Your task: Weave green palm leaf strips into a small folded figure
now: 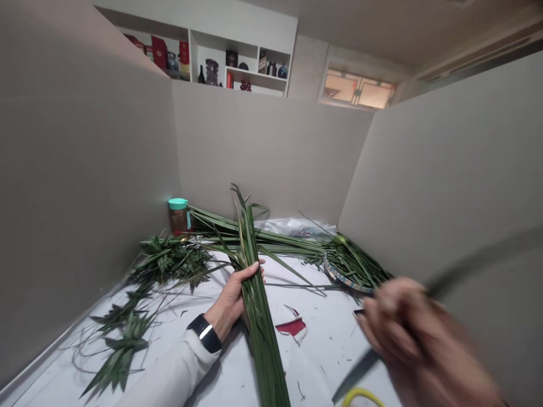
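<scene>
My left hand (237, 297) is closed round a thick bundle of long green palm leaves (258, 316), held roughly upright over the white table (314, 350). A black watch sits on that wrist, above a white sleeve. My right hand (403, 333) is low on the right, smeared by motion, fingers curled round a single long leaf strip (475, 265) that runs up to the right and down past the hand.
Woven green leaf shapes (139, 305) lie at the left, loose leaves (297, 243) at the back, a teal-lidded jar (179, 216) in the corner. A red-and-white scrap (292, 328) and a yellow loop (360, 395) lie near me. Grey partitions wall three sides.
</scene>
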Demonstrator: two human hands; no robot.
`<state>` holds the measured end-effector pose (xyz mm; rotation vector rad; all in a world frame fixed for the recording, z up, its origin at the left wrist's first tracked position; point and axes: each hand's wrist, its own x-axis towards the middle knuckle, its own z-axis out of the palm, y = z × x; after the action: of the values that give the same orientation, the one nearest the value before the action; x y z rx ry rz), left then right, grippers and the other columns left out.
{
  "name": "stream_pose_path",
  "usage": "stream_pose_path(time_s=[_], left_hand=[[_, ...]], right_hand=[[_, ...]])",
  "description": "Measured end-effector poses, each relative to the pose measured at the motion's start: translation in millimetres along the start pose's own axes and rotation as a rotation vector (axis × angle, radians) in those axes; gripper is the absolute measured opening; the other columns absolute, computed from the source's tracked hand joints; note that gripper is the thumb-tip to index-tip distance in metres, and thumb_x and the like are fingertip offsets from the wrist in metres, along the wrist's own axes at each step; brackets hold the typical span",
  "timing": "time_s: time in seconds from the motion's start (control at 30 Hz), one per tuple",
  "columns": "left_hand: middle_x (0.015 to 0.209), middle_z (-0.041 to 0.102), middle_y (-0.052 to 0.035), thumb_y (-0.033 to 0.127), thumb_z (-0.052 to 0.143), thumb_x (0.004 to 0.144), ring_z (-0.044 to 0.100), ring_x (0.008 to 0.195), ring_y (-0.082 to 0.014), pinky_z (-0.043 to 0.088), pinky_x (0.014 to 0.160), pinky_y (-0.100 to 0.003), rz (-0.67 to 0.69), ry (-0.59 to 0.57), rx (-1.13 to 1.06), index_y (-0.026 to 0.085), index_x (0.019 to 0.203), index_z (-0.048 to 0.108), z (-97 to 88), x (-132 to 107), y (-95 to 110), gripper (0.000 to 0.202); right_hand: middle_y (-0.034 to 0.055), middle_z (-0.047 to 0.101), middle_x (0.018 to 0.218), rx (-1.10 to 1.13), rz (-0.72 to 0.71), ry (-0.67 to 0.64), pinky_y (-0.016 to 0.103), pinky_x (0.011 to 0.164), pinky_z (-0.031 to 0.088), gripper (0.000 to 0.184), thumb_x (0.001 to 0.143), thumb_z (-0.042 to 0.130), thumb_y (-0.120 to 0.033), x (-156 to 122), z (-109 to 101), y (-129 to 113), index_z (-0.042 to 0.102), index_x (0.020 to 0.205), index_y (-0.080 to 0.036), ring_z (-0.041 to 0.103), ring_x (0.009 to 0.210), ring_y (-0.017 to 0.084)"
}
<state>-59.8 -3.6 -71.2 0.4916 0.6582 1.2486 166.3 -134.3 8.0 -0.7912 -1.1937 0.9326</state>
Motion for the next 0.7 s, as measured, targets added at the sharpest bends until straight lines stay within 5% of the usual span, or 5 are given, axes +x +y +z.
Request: stream_pose_path(time_s=[0.07, 0.2, 0.33, 0.5, 0.7], left_hand=[[0.087, 0.067, -0.002, 0.024, 0.061, 0.092, 0.063, 0.065, -0.0119, 0.055, 0.056, -0.026, -0.008, -0.011, 0.051, 0.013, 0.102, 0.064, 5.6, -5.1, -2.2, 0.015], [0.085, 0.068, -0.0012, 0.021, 0.062, 0.091, 0.063, 0.063, -0.0114, 0.055, 0.056, -0.026, 0.021, -0.03, 0.152, 0.012, 0.099, 0.065, 10.7, -10.4, -5.8, 0.012], [0.079, 0.068, 0.0005, 0.018, 0.064, 0.09, 0.064, 0.06, -0.0109, 0.055, 0.056, -0.025, 0.043, -0.039, 0.243, 0.012, 0.09, 0.066, 13.7, -11.3, -10.3, 0.006], [0.074, 0.07, 0.0013, 0.013, 0.066, 0.087, 0.065, 0.058, -0.0113, 0.056, 0.057, -0.026, 0.046, -0.066, 0.342, 0.012, 0.087, 0.068, 20.6, -12.6, -16.3, 0.002], [0.074, 0.073, -0.0009, 0.011, 0.07, 0.083, 0.069, 0.063, -0.0142, 0.058, 0.063, -0.03, 0.087, -0.052, 0.425, 0.011, 0.091, 0.07, 23.3, -13.7, -18.3, 0.008]], right_hand=[[-0.0057, 0.036, 0.055, 0.093, 0.083, -0.022, 0.021, 0.039, 0.022, 0.033, 0.086, 0.066, -0.049, 25.4, 17.2, 15.7, 0.057, 0.072, -0.02, 0.027, 0.044, 0.007], [-0.0017, 0.05, 0.063, 0.045, 0.25, -0.123, 0.022, 0.039, 0.01, 0.032, 0.078, 0.073, -0.047, 60.8, 40.1, 63.0, 0.062, 0.077, -0.016, 0.026, 0.044, 0.005], [-0.0021, 0.054, 0.066, 0.001, 0.319, -0.159, 0.021, 0.04, 0.014, 0.027, 0.077, 0.073, -0.042, 63.1, 45.6, 92.7, 0.064, 0.085, -0.018, 0.028, 0.045, 0.006], [-0.0017, 0.054, 0.074, -0.026, 0.318, -0.157, 0.021, 0.048, 0.031, 0.028, 0.072, 0.076, -0.039, 59.1, 43.2, 99.4, 0.063, 0.087, -0.019, 0.047, 0.063, 0.012], [-0.0015, 0.056, 0.074, -0.02, 0.313, -0.21, 0.023, 0.054, 0.035, 0.027, 0.073, 0.076, -0.041, 61.0, 40.6, 105.4, 0.063, 0.085, -0.019, 0.049, 0.066, 0.014]])
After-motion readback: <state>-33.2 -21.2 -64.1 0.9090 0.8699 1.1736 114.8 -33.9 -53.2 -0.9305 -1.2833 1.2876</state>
